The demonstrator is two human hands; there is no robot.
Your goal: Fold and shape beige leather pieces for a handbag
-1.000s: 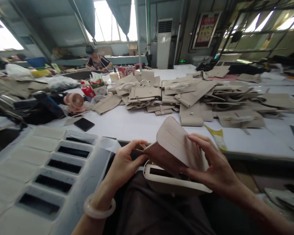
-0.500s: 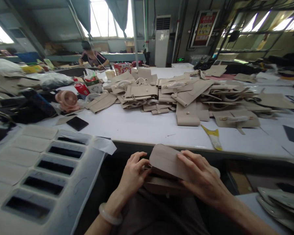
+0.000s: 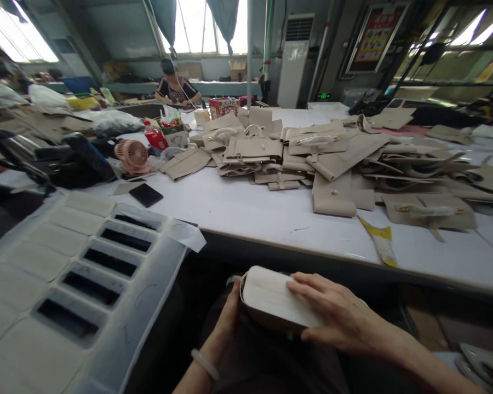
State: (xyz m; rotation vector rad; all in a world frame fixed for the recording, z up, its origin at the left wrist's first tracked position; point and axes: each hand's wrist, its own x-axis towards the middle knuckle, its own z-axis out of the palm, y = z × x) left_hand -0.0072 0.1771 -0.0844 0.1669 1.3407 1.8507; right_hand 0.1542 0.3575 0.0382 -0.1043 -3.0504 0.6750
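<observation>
A small beige bag body (image 3: 267,322) sits over my lap, below the table edge, with a white rounded panel (image 3: 273,293) facing up on it. My left hand (image 3: 230,312) grips its left end; most of those fingers are hidden behind the bag. Across the right part of the panel lie the fingers of my right hand (image 3: 337,312), and its thumb is at the bag's near lower edge. Beside my left arm, a white tray-like sheet (image 3: 148,295) carries several pale rounded panels (image 3: 45,257) and a row of dark slots (image 3: 92,287).
Beige bag pieces (image 3: 332,191) with handles are heaped along the white table (image 3: 238,213). A yellow-and-white tool (image 3: 381,243) lies near the front edge. Farther left are a dark flat square (image 3: 146,194) and a pink fan (image 3: 132,156). A co-worker (image 3: 176,90) sits beyond the table.
The beige panel that was on top is replaced in view by the white one. My left hand has shifted from the panel's upper corner to the bag's left end. The camera view has turned left.
</observation>
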